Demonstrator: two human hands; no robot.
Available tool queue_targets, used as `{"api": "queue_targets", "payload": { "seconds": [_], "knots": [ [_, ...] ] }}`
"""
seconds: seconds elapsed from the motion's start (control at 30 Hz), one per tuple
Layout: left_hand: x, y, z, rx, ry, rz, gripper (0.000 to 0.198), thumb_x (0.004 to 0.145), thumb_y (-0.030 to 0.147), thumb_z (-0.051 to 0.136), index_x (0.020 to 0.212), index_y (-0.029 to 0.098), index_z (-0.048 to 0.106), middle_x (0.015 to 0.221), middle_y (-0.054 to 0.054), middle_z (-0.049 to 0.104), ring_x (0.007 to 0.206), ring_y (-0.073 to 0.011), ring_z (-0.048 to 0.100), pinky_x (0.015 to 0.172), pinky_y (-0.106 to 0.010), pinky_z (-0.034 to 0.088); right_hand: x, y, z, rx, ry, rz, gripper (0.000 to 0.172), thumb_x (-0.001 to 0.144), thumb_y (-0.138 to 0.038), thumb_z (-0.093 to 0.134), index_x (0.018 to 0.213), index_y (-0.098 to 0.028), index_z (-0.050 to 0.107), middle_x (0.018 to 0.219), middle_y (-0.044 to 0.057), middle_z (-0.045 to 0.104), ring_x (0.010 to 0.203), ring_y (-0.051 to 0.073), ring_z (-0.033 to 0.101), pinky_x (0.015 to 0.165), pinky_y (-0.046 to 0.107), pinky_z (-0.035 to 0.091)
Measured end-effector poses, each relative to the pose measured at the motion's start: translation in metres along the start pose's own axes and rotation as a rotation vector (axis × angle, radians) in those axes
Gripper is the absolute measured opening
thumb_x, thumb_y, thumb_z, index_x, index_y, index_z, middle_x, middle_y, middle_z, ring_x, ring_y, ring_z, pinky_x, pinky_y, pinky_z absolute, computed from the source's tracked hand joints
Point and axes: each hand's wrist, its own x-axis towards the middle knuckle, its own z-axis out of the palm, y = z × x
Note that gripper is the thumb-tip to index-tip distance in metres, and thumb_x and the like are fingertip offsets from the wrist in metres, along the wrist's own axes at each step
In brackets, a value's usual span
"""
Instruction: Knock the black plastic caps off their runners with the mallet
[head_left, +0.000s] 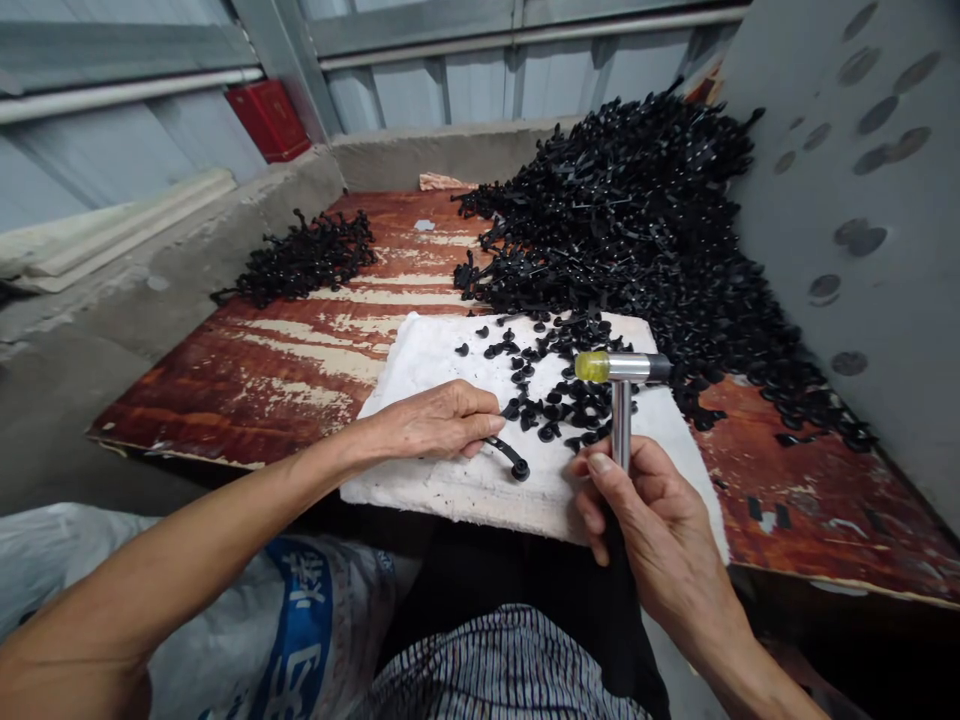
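My left hand (439, 420) is closed on a slim black handle-like part (511, 457), which has a round end pointing towards me. It is held low over a folded white cloth (409, 370). In my right hand (660, 515) is a mallet (621, 400), gripped by its handle with the head up. One mallet face is translucent yellow, the other black, with a silver metal body between. Scattered over the cloth between and beyond both hands are many small black knob-like pieces (551, 410).
A large heap of black parts (622, 210) covers the back right of the worn red-brown board (300, 360). A smaller pile (304, 258) sits at the back left. A grey spotted panel (847, 250) stands at right; a white sack (217, 610) lies below left.
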Motion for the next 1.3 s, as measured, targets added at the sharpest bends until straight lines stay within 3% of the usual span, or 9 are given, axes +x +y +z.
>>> {"api": "queue_targets", "payload": {
  "seconds": [0.33, 0.47, 0.53, 0.67, 0.77, 0.93, 1.07, 1.2, 1.3],
  "knots": [
    [0.001, -0.002, -0.001, 0.083, 0.000, 0.064, 0.038, 0.093, 0.038, 0.044, 0.063, 0.016, 0.048, 0.051, 0.006, 0.041, 0.044, -0.0038, 0.032, 0.042, -0.016, 0.024, 0.000, 0.000, -0.001, -0.043, -0.021, -0.004, 0.032, 0.080, -0.051, 0.067, 0.085, -0.022, 0.055, 0.073, -0.001, 0.062, 0.041, 0.006, 0.043, 0.030, 0.018, 0.037],
    [0.001, 0.003, -0.003, 0.097, 0.006, 0.037, 0.035, 0.091, 0.034, 0.047, 0.061, 0.016, 0.047, 0.051, 0.006, 0.040, 0.045, -0.0042, 0.032, 0.043, -0.017, 0.025, -0.001, -0.004, -0.008, -0.252, -0.070, -0.067, 0.030, 0.089, -0.050, 0.055, 0.100, -0.022, 0.060, 0.069, -0.001, 0.059, 0.041, 0.008, 0.044, 0.031, 0.019, 0.038],
    [0.002, 0.006, -0.005, 0.090, 0.002, 0.027, 0.034, 0.089, 0.033, 0.048, 0.059, 0.017, 0.046, 0.050, 0.006, 0.040, 0.044, -0.0042, 0.032, 0.042, -0.018, 0.025, -0.001, -0.011, -0.011, -0.456, -0.095, -0.191, 0.033, 0.093, -0.043, 0.050, 0.118, -0.023, 0.060, 0.075, 0.002, 0.063, 0.046, 0.012, 0.052, 0.037, 0.023, 0.046],
    [0.002, 0.010, -0.005, 0.063, -0.004, -0.031, 0.032, 0.087, 0.030, 0.049, 0.059, 0.017, 0.047, 0.048, 0.006, 0.039, 0.041, -0.0043, 0.031, 0.040, -0.018, 0.023, -0.001, -0.026, -0.014, -0.785, -0.095, -0.649, 0.049, 0.093, -0.021, 0.048, 0.142, -0.027, 0.048, 0.113, 0.010, 0.068, 0.072, 0.017, 0.068, 0.073, 0.034, 0.058],
    [0.002, 0.010, -0.003, 0.035, 0.004, -0.068, 0.031, 0.087, 0.030, 0.050, 0.059, 0.017, 0.047, 0.046, 0.006, 0.038, 0.039, -0.0044, 0.031, 0.039, -0.018, 0.023, 0.002, -0.029, -0.017, -0.911, -0.075, -0.889, 0.067, 0.090, -0.007, 0.047, 0.152, -0.030, 0.033, 0.115, 0.011, 0.066, 0.074, 0.017, 0.067, 0.072, 0.032, 0.058],
    [0.002, 0.009, -0.001, -0.051, -0.017, -0.049, 0.034, 0.087, 0.032, 0.049, 0.057, 0.018, 0.044, 0.044, 0.007, 0.036, 0.037, -0.0039, 0.029, 0.038, -0.018, 0.022, 0.010, -0.029, -0.021, -1.078, -0.297, -0.793, 0.061, 0.089, -0.007, 0.040, 0.148, -0.022, 0.043, 0.089, 0.011, 0.068, 0.060, 0.018, 0.063, 0.051, 0.030, 0.055],
    [0.003, 0.007, 0.000, -0.030, -0.004, -0.084, 0.033, 0.086, 0.031, 0.050, 0.057, 0.018, 0.045, 0.044, 0.006, 0.038, 0.038, -0.0044, 0.031, 0.038, -0.018, 0.023, 0.008, -0.037, -0.016, -0.873, -0.125, -0.832, 0.065, 0.090, -0.008, 0.045, 0.150, -0.032, 0.038, 0.100, 0.009, 0.069, 0.074, 0.020, 0.066, 0.069, 0.034, 0.058],
    [0.003, 0.005, 0.000, -0.046, -0.006, -0.059, 0.035, 0.088, 0.031, 0.048, 0.056, 0.018, 0.044, 0.044, 0.007, 0.037, 0.037, -0.0038, 0.029, 0.038, -0.018, 0.022, 0.011, -0.029, -0.018, -0.935, -0.263, -0.685, 0.058, 0.086, -0.012, 0.047, 0.142, -0.029, 0.052, 0.087, 0.008, 0.069, 0.052, 0.016, 0.056, 0.057, 0.036, 0.057],
    [0.003, 0.006, -0.001, -0.017, 0.017, -0.081, 0.035, 0.088, 0.030, 0.049, 0.055, 0.018, 0.043, 0.044, 0.007, 0.037, 0.037, -0.0042, 0.030, 0.038, -0.018, 0.022, 0.012, -0.020, -0.021, -0.835, -0.183, -0.640, 0.059, 0.085, -0.012, 0.050, 0.141, -0.031, 0.053, 0.091, 0.008, 0.068, 0.062, 0.019, 0.061, 0.066, 0.039, 0.058]
  ]
}}
